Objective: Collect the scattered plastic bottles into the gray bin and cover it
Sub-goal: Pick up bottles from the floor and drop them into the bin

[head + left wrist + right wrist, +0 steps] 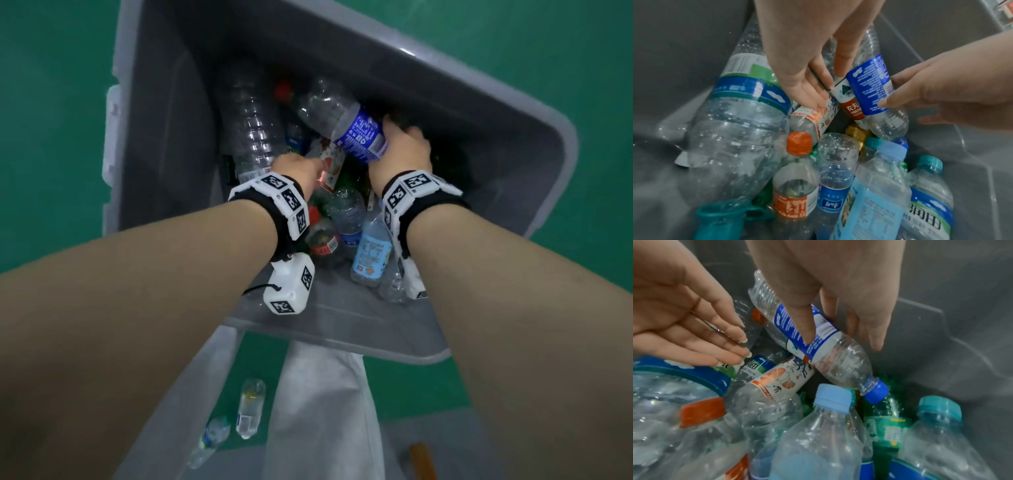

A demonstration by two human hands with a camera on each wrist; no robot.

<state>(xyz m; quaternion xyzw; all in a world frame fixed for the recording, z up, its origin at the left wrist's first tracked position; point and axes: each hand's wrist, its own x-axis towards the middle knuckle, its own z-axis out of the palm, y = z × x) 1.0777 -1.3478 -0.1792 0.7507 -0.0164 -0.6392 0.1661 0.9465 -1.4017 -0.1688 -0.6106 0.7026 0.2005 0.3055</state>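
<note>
You are lowering the blue-labelled bottle (809, 340), pinched in your right hand (402, 154), into the gray bin (513, 113) toward two o'clock to settle it on the pile, your left hand (296, 168) hanging slack.

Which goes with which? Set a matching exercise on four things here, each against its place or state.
1. blue-label bottle
2. orange cap
3. floor bottle
4. left hand

a. fingers straight, holding nothing
b. held by the right hand
c. outside the gray bin
d. on a bottle in the bin's pile

Pairs: 1-b, 2-d, 3-c, 4-a
</note>
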